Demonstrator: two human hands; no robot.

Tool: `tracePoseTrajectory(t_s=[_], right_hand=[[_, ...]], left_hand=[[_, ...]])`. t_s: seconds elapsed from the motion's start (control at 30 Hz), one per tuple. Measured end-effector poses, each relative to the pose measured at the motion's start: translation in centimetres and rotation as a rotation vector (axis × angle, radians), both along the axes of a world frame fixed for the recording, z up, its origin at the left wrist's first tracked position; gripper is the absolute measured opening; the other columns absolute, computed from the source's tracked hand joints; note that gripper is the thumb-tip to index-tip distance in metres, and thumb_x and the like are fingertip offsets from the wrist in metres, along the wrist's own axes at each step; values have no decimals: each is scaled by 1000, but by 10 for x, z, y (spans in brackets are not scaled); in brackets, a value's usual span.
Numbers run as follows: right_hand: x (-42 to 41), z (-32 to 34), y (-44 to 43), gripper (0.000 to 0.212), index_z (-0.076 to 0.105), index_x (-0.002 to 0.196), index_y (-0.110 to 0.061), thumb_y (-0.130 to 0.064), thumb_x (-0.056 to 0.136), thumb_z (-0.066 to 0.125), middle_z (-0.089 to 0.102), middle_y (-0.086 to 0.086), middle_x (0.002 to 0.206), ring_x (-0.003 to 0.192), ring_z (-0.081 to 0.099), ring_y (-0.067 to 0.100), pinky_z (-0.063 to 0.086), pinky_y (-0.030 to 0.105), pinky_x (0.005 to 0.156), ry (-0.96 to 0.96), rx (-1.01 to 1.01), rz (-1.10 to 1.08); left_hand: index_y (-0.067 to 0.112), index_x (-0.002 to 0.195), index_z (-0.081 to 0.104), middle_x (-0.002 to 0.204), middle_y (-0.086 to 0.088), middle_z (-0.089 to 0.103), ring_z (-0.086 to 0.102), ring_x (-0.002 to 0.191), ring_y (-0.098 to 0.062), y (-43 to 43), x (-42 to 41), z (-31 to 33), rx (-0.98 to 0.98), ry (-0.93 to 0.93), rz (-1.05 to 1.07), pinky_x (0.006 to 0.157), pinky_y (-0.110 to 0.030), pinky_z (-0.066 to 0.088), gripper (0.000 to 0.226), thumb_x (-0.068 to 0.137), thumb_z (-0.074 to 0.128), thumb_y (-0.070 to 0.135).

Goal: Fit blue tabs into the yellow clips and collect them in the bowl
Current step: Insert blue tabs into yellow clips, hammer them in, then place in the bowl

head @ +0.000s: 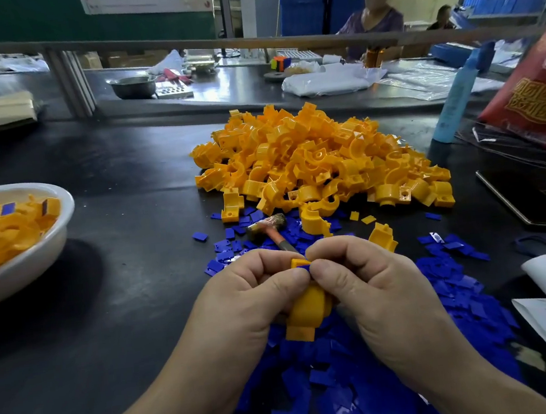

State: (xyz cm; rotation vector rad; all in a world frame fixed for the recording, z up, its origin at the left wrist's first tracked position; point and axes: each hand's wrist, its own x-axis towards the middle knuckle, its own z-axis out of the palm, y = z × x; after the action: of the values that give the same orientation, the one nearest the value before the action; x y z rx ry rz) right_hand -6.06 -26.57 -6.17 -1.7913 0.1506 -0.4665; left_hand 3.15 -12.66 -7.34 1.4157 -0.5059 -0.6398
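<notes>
The yellow clips point(321, 164) are seen as glossy plastic, the blue tabs point(463, 304) as smooth plastic. The white bowl point(65, 210) is finished glossy; the dark tabletop point(121, 292) is matt. The hammer point(265, 225) is headed in dull metal.

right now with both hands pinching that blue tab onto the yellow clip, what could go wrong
The left hand holds the yellow clip while the right hand pinches the small blue tab at its top; the tab could skew or slip into the loose tabs below. The white bowl sits far left and looks heaped, so a tossed clip might slide out.
</notes>
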Motion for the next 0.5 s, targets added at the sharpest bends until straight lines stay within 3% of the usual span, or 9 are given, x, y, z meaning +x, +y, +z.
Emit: tracePoseTrajectory(t_s=[0.13,0.27,0.5], right_hand=[[-1,0,-1,20,68,94,-40,-42,78,58,68,-8,94,87,67,14,59,33,69,3,-3,11],[-1,0,-3,20,70,94,-35,-35,75,64,69,-2,96,92,67,20,58,39,75,16,113,44],[-3,5,-1,16,70,90,-35,-33,76,63,70,-5,93,87,68,15,56,25,67,-11,101,50]], left_hand=[[35,89,75,94,-3,77,74,89,-23,0,-2,1,6,-13,8,73,-36,59,43,51,71,55],[36,89,75,91,-2,77,74,85,-21,0,-3,2,7,-20,14,67,-26,56,39,55,67,54],[33,89,75,93,-3,77,73,87,-22,1,-5,5,6,-45,19,68,-26,55,37,59,68,53]])
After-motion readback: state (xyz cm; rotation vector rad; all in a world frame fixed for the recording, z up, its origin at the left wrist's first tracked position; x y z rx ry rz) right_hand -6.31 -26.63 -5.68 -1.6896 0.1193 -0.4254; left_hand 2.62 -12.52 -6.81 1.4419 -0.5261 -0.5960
